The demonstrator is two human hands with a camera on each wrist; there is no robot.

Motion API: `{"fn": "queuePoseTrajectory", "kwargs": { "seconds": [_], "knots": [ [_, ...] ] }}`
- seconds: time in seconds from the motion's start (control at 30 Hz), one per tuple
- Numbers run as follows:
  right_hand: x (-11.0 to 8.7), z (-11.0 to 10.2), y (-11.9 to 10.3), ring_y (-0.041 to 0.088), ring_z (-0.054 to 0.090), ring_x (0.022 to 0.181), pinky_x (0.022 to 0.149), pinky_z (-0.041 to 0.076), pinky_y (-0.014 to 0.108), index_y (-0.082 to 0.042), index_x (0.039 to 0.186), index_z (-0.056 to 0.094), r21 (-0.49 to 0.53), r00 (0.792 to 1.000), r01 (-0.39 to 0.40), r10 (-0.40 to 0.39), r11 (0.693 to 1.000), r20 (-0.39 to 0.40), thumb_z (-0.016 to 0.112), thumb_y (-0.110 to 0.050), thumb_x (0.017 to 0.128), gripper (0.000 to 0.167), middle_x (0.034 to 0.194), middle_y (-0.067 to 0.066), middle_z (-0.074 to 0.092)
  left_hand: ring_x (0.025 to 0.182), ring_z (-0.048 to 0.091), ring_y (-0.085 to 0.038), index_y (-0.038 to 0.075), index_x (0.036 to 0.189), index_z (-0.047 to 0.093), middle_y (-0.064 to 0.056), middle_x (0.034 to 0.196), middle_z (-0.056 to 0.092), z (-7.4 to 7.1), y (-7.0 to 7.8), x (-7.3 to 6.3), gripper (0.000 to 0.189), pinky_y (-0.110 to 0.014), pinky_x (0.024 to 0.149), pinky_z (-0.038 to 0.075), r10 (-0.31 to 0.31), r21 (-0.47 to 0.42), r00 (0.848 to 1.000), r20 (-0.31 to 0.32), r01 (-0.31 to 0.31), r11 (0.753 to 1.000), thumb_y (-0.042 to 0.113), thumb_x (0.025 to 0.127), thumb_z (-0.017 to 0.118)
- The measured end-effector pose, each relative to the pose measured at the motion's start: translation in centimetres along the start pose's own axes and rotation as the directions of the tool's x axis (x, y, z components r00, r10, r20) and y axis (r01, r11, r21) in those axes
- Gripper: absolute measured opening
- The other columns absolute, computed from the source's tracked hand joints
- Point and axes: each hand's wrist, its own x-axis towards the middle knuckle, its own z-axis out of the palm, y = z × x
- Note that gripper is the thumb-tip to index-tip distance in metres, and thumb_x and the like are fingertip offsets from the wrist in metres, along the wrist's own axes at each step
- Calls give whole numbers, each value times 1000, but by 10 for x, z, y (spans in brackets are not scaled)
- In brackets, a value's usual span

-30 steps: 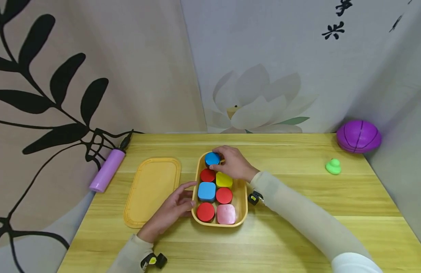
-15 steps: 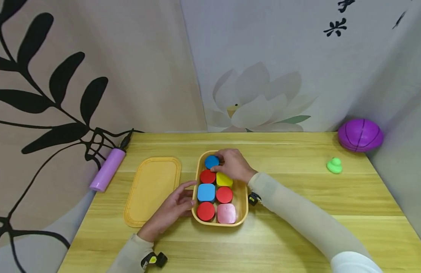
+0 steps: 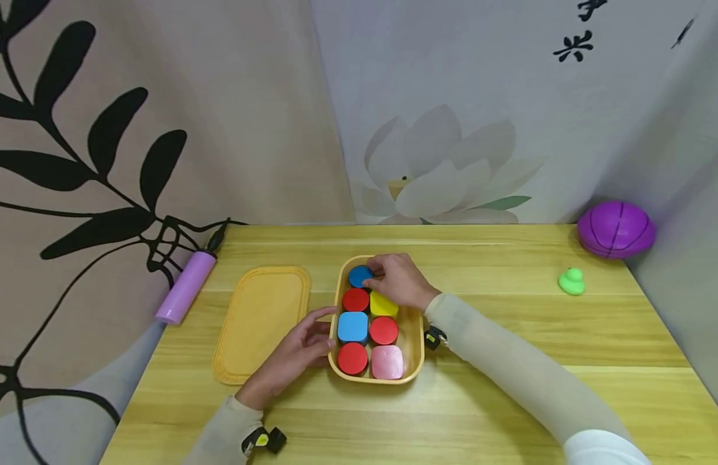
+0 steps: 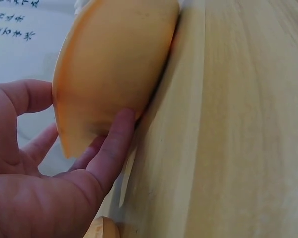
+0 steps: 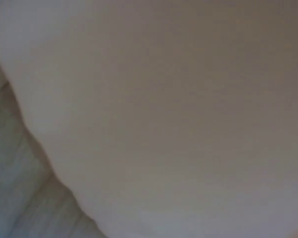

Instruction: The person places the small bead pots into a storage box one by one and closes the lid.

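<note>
In the head view, a yellow-orange rectangular box [image 3: 417, 361] holds red, blue, yellow and pink blocks. My right hand [image 3: 401, 282] reaches over its far end, thumb and fingers pinching the edge of a round blue block [image 3: 359, 276] in the far left corner. Part of a yellow block [image 3: 383, 306] is hidden under that hand. My left hand [image 3: 300, 349] steadies the box's left side. The left wrist view shows the thumb [image 4: 120, 134] lying along the box's side wall [image 4: 114, 59] and a finger touching its rim. Blurred skin fills most of the right wrist view.
A flat yellow-orange lid [image 3: 262, 323] lies left of the box. A purple pump [image 3: 187, 287] rests at the table's left edge. Over on the right are a green rubber duck [image 3: 571, 281] and a purple ball [image 3: 616, 230] by the wall.
The round blue block has gone down slightly into the box's far left corner, with my right hand following it. My left hand has stayed at the box's side.
</note>
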Motion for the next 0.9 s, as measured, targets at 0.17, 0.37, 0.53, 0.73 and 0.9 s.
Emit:
{"fn": "queuePoseTrajectory", "kwargs": {
  "seconds": [0.17, 0.37, 0.53, 0.73, 0.9],
  "knots": [
    [-4, -4, -1, 25, 76, 112, 95, 62, 37, 0, 132, 70, 29, 1000, -19, 20, 999, -10, 81, -22, 96, 44, 126, 13, 76, 125, 62, -30, 30, 161, 38, -22, 149, 51, 0, 2, 1, 60, -41, 93, 61, 0, 24, 1000, 6, 0, 1000, 23, 107, 64],
    [-9, -8, -3, 26, 75, 113, 95, 62, 37, -2, 132, 69, 64, 1000, -9, 11, 998, -21, 79, -21, 97, 42, 127, 12, 75, 128, 61, -33, 29, 161, 40, -22, 148, 51, -2, 6, 0, 61, -39, 92, 62, 12, 55, 1000, 4, -13, 998, 23, 106, 66],
    [-13, -10, -5, 27, 73, 113, 96, 61, 39, -3, 132, 69, 90, 1000, 0, 2, 996, -18, 79, -20, 96, 41, 127, 12, 74, 131, 59, -35, 27, 160, 42, -22, 148, 51, -1, 9, 0, 61, -35, 93, 61, 23, 75, 1000, -1, -23, 997, 22, 105, 67],
    [-17, -11, -6, 27, 73, 111, 96, 61, 40, -4, 130, 70, 108, 1000, 13, -10, 994, -29, 79, -21, 97, 39, 126, 12, 73, 129, 60, -34, 27, 160, 43, -22, 148, 51, 0, 10, 1, 60, -38, 94, 62, 17, 69, 1000, -10, -16, 997, 21, 105, 68],
    [-22, -13, -4, 26, 72, 110, 95, 62, 39, -3, 130, 70, 134, 998, 33, -27, 990, -50, 78, -21, 98, 38, 126, 14, 73, 128, 60, -34, 26, 160, 43, -22, 148, 51, 0, 11, 0, 60, -40, 93, 62, 11, 57, 1000, -13, -10, 998, 21, 105, 68]
  ]
}}
